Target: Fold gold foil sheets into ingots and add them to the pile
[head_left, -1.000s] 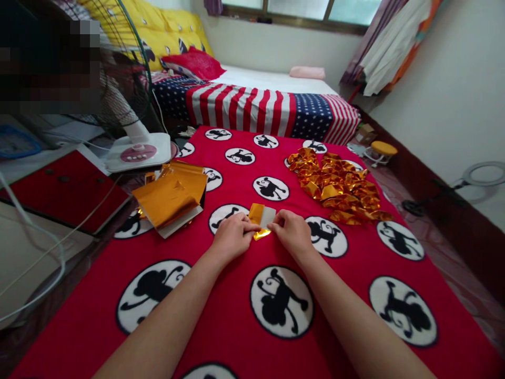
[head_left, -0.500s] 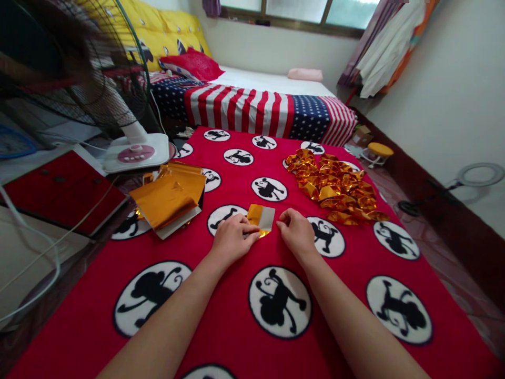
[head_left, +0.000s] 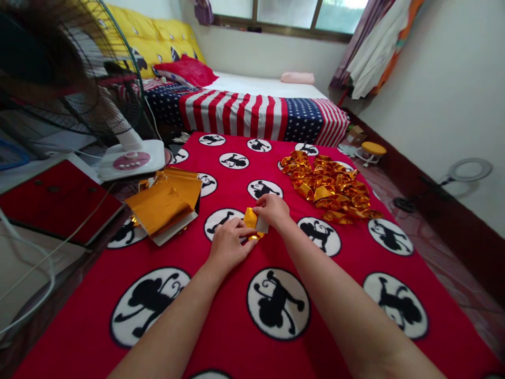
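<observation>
A small folded sheet of gold paper, white on its back, lies on the red blanket in front of me. My left hand presses its near edge with the fingertips closed on it. My right hand is curled over the sheet's far right part, pinching the white flap. A stack of flat gold sheets rests to the left. A heap of folded gold pieces lies to the right, beyond my right hand.
A white fan base and its wire cage stand at the left, next to a red box with a cable across it. A bed with a stars-and-stripes cover lies behind. A ring light and a yellow stool are on the floor at right.
My right hand has moved up and left, from beside the sheet's near right corner onto its far white flap. My left hand stays on the near edge.
</observation>
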A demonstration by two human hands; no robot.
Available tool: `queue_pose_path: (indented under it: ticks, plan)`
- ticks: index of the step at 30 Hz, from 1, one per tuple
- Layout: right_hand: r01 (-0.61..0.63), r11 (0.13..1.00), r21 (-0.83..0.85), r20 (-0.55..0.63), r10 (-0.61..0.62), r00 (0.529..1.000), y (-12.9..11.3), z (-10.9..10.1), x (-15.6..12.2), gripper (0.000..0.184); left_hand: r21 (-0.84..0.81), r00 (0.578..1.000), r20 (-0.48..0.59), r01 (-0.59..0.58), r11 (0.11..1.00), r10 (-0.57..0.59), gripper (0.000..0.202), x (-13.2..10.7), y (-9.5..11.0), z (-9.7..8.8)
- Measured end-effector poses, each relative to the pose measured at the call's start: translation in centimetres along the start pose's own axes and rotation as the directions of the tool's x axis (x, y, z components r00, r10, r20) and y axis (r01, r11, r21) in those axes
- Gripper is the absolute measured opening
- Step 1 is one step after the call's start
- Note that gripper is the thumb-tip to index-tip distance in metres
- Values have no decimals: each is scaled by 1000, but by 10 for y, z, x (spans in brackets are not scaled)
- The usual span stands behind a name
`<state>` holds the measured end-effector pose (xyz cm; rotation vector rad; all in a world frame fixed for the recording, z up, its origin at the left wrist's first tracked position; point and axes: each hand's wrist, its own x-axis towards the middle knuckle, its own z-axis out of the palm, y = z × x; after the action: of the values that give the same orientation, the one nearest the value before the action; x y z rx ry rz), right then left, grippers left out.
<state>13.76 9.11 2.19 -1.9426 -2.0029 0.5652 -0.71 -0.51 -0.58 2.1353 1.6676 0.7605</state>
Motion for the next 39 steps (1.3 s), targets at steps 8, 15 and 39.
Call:
queue_pose_path:
  ticks: [8, 15, 39]
  plan:
    - [12, 997, 72, 5, -12, 1000, 28, -7, -11, 25, 162, 1000, 7, -21, 987, 20, 25, -4, 10, -10]
    - [-73, 977, 200, 90, 56, 994, 51, -10, -40, 28, 107, 998, 11, 67, 992, -68, 16, 4, 7, -11]
    - [-163, 928, 334, 423, 7, 906, 48, -16, -93, 15, 116, 950, 170, 245, 963, -262, 11, 33, 5, -18]
